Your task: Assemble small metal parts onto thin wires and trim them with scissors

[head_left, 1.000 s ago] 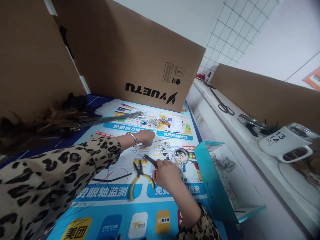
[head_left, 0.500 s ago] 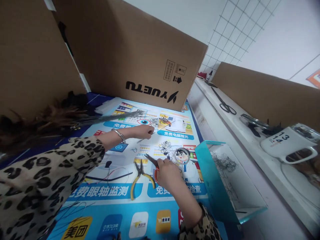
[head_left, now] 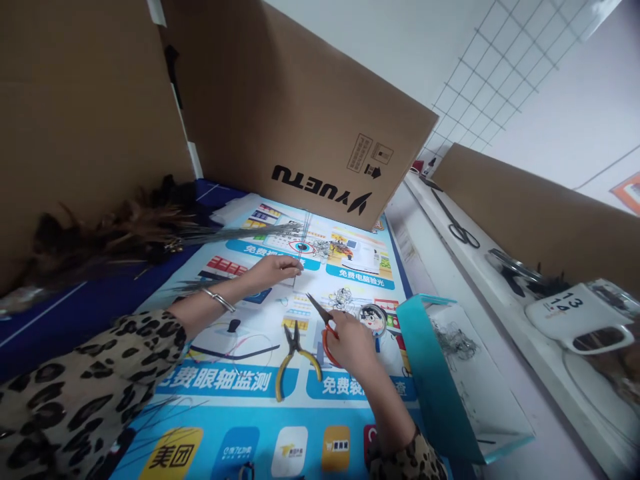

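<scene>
My left hand (head_left: 280, 269), with a silver bangle on its wrist, pinches a few thin wires (head_left: 304, 233) that stand up from the fingertips. A thin end also pokes out below the fingers. To its right, my right hand (head_left: 354, 341) is wrapped round scissors (head_left: 329, 333) with orange-red handles. Their dark blades point up and left toward the wires, apart from them. Just left of the scissors lie pliers (head_left: 295, 343) with yellow handles, jaws pointing away from me. A long bundle of grey wires (head_left: 240, 233) lies behind my left hand.
Brown feathers (head_left: 120, 227) lie at the left. Cardboard (head_left: 320, 120) walls the back. A teal box (head_left: 425, 353) with tangled wire scraps (head_left: 455, 340) stands at the right, beside a ledge holding black scissors (head_left: 457, 227) and a white mug (head_left: 575, 317). A round tin (head_left: 373, 320) sits near my right hand.
The view has shifted slightly. My left fist has turned and loosened into a pinch, with the thin wires now showing upright. My right hand still holds the scissors.
</scene>
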